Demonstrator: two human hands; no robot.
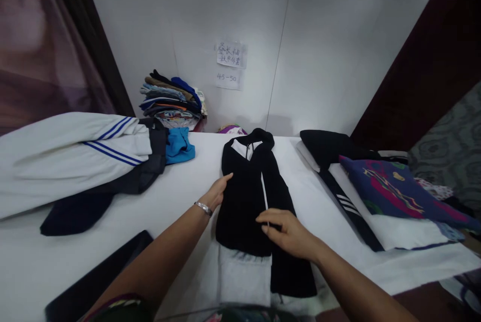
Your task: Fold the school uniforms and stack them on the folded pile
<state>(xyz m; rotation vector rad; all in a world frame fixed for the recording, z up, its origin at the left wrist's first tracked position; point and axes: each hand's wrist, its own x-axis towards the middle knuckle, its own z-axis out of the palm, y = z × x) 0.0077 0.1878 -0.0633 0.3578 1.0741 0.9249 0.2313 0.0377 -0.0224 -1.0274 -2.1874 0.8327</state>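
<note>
A black hooded jacket (244, 201) lies narrow and lengthwise on the white table in front of me, its collar end away from me. White lining shows at the neck, and a thin white strip runs down its right part. One black sleeve (293, 272) stretches toward me at the lower right. My left hand (218, 192), below a silver bracelet, is closed at the jacket's left edge, thumb on top, other fingers partly hidden. Over the lower end of the white strip, my right hand (283, 231) pinches the cloth between thumb and fingers.
White clothing with blue stripes (75, 156) lies over dark garments on the left, beside a blue cloth (180, 145). Behind stands a folded clothes stack (171, 99). More garments, including a purple patterned one (398, 186), lie right. A dark piece (101, 272) is near my left arm.
</note>
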